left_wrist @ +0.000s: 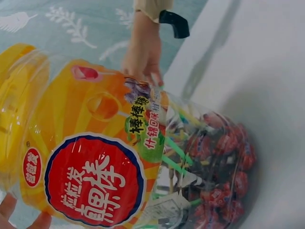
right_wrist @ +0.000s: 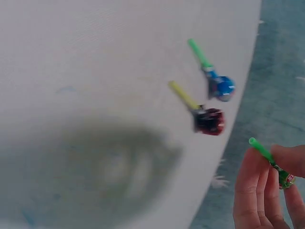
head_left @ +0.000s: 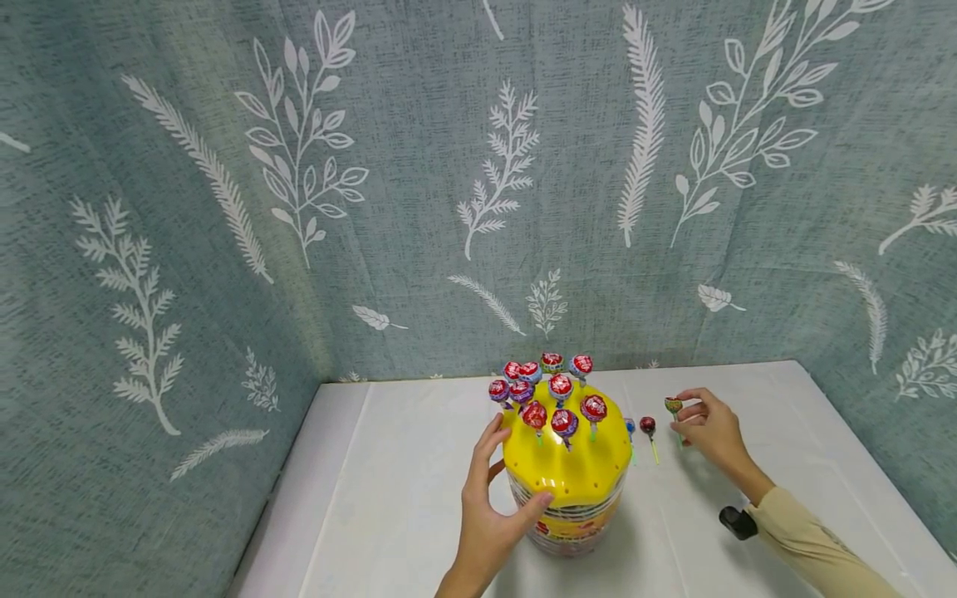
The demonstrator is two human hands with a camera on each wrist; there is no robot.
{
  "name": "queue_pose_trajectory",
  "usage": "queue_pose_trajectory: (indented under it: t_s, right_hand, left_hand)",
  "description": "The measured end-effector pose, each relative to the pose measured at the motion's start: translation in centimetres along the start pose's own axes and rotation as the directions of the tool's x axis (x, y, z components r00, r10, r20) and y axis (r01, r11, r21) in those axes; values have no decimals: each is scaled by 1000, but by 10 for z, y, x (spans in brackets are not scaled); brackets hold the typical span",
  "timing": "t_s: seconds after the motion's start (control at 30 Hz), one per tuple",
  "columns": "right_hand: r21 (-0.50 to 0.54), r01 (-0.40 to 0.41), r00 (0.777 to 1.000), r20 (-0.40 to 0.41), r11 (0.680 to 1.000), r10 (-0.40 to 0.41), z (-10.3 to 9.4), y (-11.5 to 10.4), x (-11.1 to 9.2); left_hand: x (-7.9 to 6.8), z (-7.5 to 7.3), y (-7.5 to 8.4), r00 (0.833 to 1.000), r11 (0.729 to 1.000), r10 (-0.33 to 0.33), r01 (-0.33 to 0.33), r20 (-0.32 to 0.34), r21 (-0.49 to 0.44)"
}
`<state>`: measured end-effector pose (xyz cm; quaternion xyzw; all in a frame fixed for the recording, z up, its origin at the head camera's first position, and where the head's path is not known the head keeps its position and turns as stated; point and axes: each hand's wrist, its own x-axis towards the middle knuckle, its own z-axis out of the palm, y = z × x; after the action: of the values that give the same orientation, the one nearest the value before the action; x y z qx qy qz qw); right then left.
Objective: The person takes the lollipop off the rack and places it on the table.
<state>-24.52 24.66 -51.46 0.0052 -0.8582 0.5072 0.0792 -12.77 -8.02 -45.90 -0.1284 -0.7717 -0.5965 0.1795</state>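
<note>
A clear plastic candy jar (left_wrist: pixel 95 138) with a yellow lid (head_left: pixel 576 473) stands upright in the head view. Several wrapped lollipops (head_left: pixel 560 387) stick up out of holes in that lid. My left hand (head_left: pixel 489 507) grips the lid's left side, thumb at the front edge and fingers farther back. To the right of the jar, my right hand (head_left: pixel 714 432) pinches the green stick of a green-wrapped lollipop (right_wrist: pixel 286 179), held above the table. Two lollipops lie between jar and hand: a dark red one (right_wrist: pixel 210 121) on a yellow stick and a blue one (right_wrist: pixel 224 88) on a green stick.
The white table (head_left: pixel 389 482) reaches back to a grey-green cloth (head_left: pixel 419 208) with white leaf prints. More lollipops (left_wrist: pixel 221 186) fill the jar near its bottom. A black device (head_left: pixel 738 523) is on the right wrist, beside a beige sleeve (head_left: pixel 811 544).
</note>
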Motion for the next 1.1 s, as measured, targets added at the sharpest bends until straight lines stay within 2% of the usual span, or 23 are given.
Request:
queue_pose_trajectory:
  t_s: [0.17, 0.3, 0.47, 0.6, 0.73, 1.1]
  right_hand:
    - [-30, -58, 998, -2, 998, 58, 6, 22, 4]
    - [-67, -93, 996, -18, 993, 92, 11, 35, 6]
    - [-174, -62, 998, -41, 983, 56, 16, 47, 6]
    - [-212, -23, 999, -38, 977, 16, 21, 50, 5]
    - [-226, -2, 1000, -30, 974, -5, 24, 49, 3]
    - [-263, -13, 1000, -7, 965, 11, 25, 46, 4]
  left_hand:
    - [-1, 1, -3, 1000, 1000, 6, -6, 0, 5]
    - [-1, 1, -4, 1000, 1000, -22, 22, 1, 8]
    - [-1, 2, -6, 1000, 1000, -16, 16, -1, 16]
    - [-1, 1, -6, 1000, 1000, 14, -14, -4, 25]
    - [-1, 1, -5, 1000, 999, 13, -13, -9, 30]
    - [-1, 1, -6, 999, 999, 33, -33, -12, 37]
